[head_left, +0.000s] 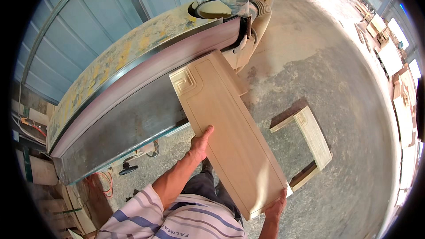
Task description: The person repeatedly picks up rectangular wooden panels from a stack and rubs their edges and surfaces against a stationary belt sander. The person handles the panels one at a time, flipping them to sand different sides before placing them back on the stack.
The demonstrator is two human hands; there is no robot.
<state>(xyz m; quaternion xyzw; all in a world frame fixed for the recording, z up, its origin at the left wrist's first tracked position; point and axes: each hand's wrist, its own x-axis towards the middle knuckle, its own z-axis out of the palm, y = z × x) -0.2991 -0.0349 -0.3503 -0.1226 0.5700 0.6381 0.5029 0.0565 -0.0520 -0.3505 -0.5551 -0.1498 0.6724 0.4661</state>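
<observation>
Both my hands hold a long light-brown wooden panel (234, 137) with a carved square scroll in one far corner and a thin grooved line along its edges. My left hand (200, 145) grips its left long edge, thumb on the top face. At the near right corner, my right hand (276, 202) is closed round the edge. A wooden side piece projects at the panel's far end. That end lies over the metal table of a belt sander (128, 110), close to the pinkish sanding belt (150, 73); whether they touch I cannot tell.
On the concrete floor to the right stands a similar carved wooden piece (313, 137) with two side boards. A ribbed hose (262, 9) hangs at the sander's far end. A black hand knob (128, 168) juts below its table. Stacked timber (403, 102) lines the far right.
</observation>
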